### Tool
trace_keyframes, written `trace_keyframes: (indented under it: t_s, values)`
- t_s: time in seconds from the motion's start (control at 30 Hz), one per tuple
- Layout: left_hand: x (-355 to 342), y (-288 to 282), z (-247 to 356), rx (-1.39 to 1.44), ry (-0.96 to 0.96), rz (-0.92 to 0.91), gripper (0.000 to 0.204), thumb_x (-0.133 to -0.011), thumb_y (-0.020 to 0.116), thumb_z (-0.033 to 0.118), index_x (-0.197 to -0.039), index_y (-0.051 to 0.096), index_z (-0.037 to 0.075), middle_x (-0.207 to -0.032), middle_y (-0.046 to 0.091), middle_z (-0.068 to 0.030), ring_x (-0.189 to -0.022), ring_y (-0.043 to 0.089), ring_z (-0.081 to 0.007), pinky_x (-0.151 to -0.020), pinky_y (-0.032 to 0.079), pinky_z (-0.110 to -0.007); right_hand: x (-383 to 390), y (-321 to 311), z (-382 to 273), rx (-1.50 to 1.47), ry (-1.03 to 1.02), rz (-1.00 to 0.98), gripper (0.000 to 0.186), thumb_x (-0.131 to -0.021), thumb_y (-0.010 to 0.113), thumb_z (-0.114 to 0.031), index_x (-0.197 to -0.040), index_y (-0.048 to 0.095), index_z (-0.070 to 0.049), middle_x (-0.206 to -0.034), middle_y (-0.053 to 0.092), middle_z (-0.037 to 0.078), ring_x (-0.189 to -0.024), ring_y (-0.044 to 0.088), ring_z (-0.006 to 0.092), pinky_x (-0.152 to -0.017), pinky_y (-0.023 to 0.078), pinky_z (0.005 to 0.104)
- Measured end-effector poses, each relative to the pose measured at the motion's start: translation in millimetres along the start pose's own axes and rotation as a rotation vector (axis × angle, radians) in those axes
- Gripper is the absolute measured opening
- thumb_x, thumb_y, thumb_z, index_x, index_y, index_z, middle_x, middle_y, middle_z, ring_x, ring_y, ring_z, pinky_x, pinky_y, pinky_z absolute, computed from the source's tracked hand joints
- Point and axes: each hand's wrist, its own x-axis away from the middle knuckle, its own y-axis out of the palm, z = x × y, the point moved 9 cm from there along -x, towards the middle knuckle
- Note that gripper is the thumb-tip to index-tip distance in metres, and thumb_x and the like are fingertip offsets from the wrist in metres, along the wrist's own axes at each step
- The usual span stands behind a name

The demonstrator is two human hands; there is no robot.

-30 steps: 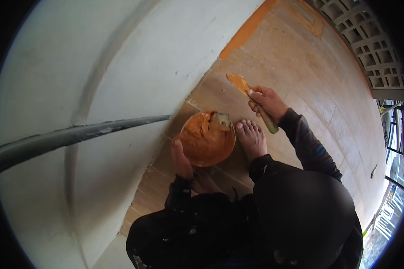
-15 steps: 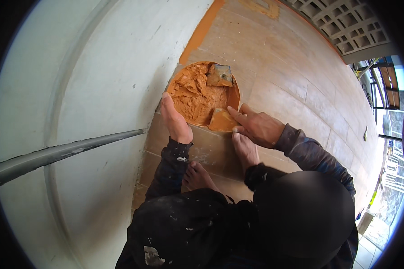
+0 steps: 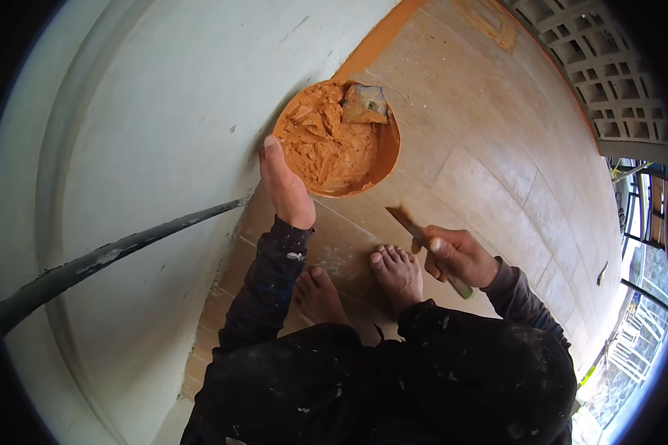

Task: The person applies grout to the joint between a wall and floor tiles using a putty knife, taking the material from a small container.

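Observation:
My left hand (image 3: pixel 288 185) grips the left side of a round tub (image 3: pixel 330 159) of thick orange paste, held out ahead of my feet beside the white wall. A metal scraper blade (image 3: pixel 364 102), smeared with paste, rests in the tub's upper right. My right hand (image 3: pixel 456 259) is closed on the handle of a putty knife (image 3: pixel 408 222), its orange-stained blade angled up-left below the tub and clear of it. My bare feet (image 3: pixel 397 278) are below, on wood-look tiles.
The white wall (image 3: pixel 148 148) runs along my left, with a grey pipe (image 3: pixel 119 248) across it. Tiled floor (image 3: pixel 512 170) stretches right, with orange strips (image 3: pixel 367 48) along edges. A block lattice (image 3: pixel 594 74) borders the upper right; railings (image 3: pixel 642 215) stand at far right.
The tub has moved forward, away from my body. Half a second ago the knife's blade was at its near rim; my right hand has since drawn it down and right, off the tub.

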Motion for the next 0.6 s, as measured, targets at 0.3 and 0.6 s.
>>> trace_keyframes:
  t_s: [0.3,0.6]
  values:
    - [5.0,5.7,-19.4,0.158,-0.089,0.216,0.066,-0.107,0.043,0.054,-0.148,0.044,0.002,-0.147,0.053,-0.0130,-0.132,0.056,-0.0283,-0.109,0.048,-0.041,-74.4,-11.6,4.9,-0.243,-0.010,0.443,0.043,-0.113,0.044,-0.035,-0.100,0.064,0.001,-0.076,0.067,0.004,-0.058,0.057,0.0069,-0.052,0.047,0.0228]
    - [-0.7,3.8,-31.8,0.066,-0.064,0.264,0.057,-0.108,0.046,0.050,-0.128,0.053,-0.002,-0.129,0.057,-0.0141,-0.120,0.056,-0.0214,-0.107,0.045,-0.036,-24.3,-4.7,47.1,-0.160,0.285,0.307,0.041,-0.112,0.048,-0.031,-0.096,0.067,0.002,-0.076,0.063,0.000,-0.070,0.057,0.0064,-0.066,0.049,0.0249]
